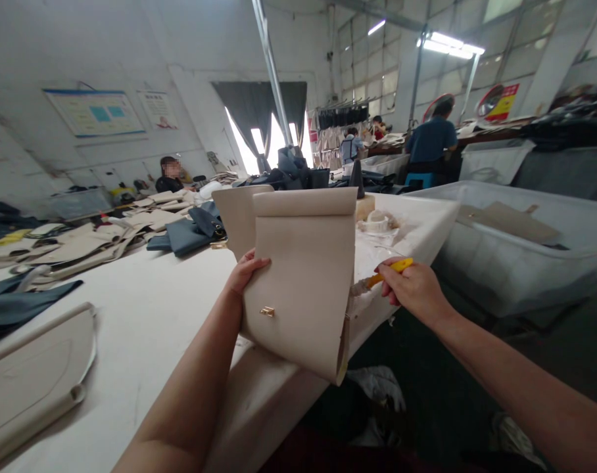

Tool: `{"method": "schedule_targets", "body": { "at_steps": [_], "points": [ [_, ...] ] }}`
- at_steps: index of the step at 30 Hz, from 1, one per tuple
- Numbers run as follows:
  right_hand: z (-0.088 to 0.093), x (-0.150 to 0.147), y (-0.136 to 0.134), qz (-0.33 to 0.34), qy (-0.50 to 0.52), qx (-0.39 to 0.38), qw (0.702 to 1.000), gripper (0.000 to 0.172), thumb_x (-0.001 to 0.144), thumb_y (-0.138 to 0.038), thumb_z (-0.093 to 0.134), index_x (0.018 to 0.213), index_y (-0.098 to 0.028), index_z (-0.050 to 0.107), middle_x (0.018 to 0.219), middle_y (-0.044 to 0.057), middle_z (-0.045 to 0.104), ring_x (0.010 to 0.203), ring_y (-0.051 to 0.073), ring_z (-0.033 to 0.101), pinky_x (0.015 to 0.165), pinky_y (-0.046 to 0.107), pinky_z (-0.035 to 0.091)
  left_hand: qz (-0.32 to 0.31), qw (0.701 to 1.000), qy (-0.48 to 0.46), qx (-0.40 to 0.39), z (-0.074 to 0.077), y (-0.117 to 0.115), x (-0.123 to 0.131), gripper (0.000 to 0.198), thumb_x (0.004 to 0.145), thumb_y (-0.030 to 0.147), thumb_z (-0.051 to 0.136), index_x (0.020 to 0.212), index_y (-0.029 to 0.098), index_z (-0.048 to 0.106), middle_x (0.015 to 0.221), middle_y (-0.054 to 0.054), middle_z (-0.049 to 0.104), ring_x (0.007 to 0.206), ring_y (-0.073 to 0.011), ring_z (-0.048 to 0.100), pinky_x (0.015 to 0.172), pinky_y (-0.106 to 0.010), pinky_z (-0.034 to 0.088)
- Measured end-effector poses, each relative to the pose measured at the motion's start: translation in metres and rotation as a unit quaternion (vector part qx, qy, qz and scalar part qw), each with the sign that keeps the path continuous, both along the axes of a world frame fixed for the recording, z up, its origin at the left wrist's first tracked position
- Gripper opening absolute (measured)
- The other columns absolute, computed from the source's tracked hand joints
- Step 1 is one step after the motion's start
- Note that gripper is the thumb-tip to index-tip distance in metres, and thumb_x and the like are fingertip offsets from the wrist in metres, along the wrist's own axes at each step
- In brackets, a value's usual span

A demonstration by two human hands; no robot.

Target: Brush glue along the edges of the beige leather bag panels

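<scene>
A beige leather-like bag panel [303, 276] with a small gold clasp [267, 312] stands upright near the table corner, its lower end curled under. My left hand [249, 270] grips its left edge, thumb on the front face. My right hand [407, 286] is closed around the yellow handle of a brush [376, 280]. The brush's whitish, caked head is at the panel's right edge; whether it touches is hard to tell. Another beige panel piece [234, 213] shows behind the left edge. What lies behind the panel is hidden.
A white table [145, 355] carries beige pieces [76, 246], dark blue pieces [190, 230] and a rolled-edge beige piece [37, 381]. A whitish container [377, 222] and a dark cone [356, 179] stand behind. A plastic bin [515, 263] is at right. Several people work farther back.
</scene>
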State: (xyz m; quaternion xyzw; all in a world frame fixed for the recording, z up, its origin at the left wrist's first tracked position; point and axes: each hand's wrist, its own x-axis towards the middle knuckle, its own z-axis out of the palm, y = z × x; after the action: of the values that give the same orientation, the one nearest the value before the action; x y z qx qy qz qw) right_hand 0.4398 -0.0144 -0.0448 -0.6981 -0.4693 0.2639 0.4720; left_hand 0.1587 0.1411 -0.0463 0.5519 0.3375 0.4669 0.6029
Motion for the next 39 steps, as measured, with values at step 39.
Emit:
{"method": "schedule_targets", "body": {
  "at_steps": [39],
  "points": [
    [-0.009, 0.003, -0.026, 0.039, 0.158, 0.007, 0.987, 0.019, 0.086, -0.025, 0.048, 0.081, -0.010, 0.058, 0.050, 0.003, 0.055, 0.035, 0.010, 0.044, 0.033, 0.016, 0.030, -0.041, 0.999, -0.017, 0.029, -0.005, 0.007, 0.001, 0.044, 0.060, 0.030, 0.080, 0.099, 0.017, 0.064, 0.082, -0.004, 0.073, 0.062, -0.0158, 0.065, 0.060, -0.026, 0.052]
  ]
}}
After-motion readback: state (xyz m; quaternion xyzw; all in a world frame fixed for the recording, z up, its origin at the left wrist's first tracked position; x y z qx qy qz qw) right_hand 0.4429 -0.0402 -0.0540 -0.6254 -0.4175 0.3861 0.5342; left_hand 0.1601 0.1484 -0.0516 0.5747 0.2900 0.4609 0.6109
